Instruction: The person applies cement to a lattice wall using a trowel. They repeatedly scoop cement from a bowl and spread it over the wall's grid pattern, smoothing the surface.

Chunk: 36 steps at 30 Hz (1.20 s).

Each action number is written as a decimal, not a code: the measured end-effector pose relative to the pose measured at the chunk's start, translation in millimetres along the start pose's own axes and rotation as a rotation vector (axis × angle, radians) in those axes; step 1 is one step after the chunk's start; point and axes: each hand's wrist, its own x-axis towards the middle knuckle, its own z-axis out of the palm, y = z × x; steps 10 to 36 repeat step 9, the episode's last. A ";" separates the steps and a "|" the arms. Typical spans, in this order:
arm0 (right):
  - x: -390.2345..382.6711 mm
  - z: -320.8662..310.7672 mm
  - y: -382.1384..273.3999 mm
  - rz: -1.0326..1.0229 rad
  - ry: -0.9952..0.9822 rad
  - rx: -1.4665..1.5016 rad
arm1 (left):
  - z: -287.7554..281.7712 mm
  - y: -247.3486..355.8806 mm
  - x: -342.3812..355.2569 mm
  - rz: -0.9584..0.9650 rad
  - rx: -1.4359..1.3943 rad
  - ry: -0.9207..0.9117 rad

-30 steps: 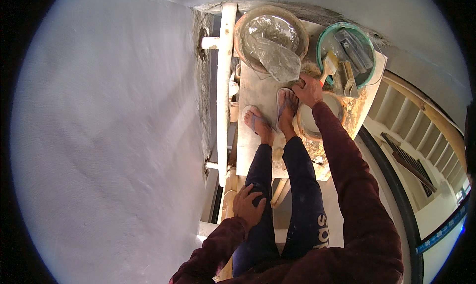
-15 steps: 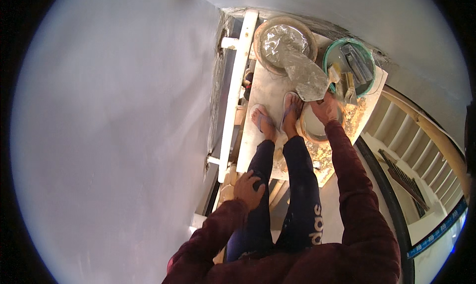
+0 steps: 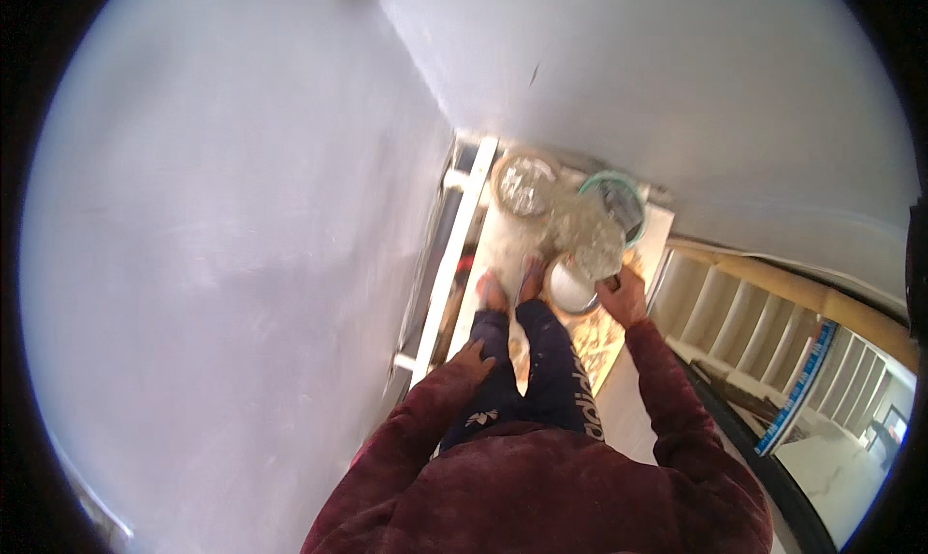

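My right hand (image 3: 624, 298) is closed on the near end of a flat grey plate (image 3: 592, 240) that looks wet and smeared, perhaps a plasterer's float. Its handle is hidden. The plate hangs over the board beside a round tub with pale contents (image 3: 572, 289), covering part of that tub's far rim. On my left thigh lies my left hand (image 3: 474, 360), fingers spread against the dark trousers (image 3: 495, 361) and holding nothing. Beyond the plate stand a brown-rimmed basin (image 3: 497, 175) with shiny wet contents and a green tub (image 3: 635, 189) holding dark grey tools.
My feet stand on a pale, stained board (image 3: 464, 312). A white rail (image 3: 447, 254) runs along its left side. Grey walls (image 3: 261, 264) meet in a corner ahead. To the right, a stairwell (image 3: 744, 307) lies below, with a wooden handrail (image 3: 802, 288).
The view has tilted up, showing more wall, and the board looks farther off. My right hand still grips the grey plate; my left hand stays on the thigh.
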 end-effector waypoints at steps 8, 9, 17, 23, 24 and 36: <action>-46.0 -109.5 -32.6 -0.333 0.305 -0.253 | -53.4 -61.7 40.2 0.028 0.341 0.230; -52.1 -131.0 -71.0 -0.397 0.337 -0.242 | -92.8 -40.4 21.4 0.092 0.354 0.313; -52.1 -131.0 -71.0 -0.397 0.337 -0.242 | -92.8 -40.4 21.4 0.092 0.354 0.313; -52.1 -131.0 -71.0 -0.397 0.337 -0.242 | -92.8 -40.4 21.4 0.092 0.354 0.313; -52.1 -131.0 -71.0 -0.397 0.337 -0.242 | -92.8 -40.4 21.4 0.092 0.354 0.313; -52.1 -131.0 -71.0 -0.397 0.337 -0.242 | -92.8 -40.4 21.4 0.092 0.354 0.313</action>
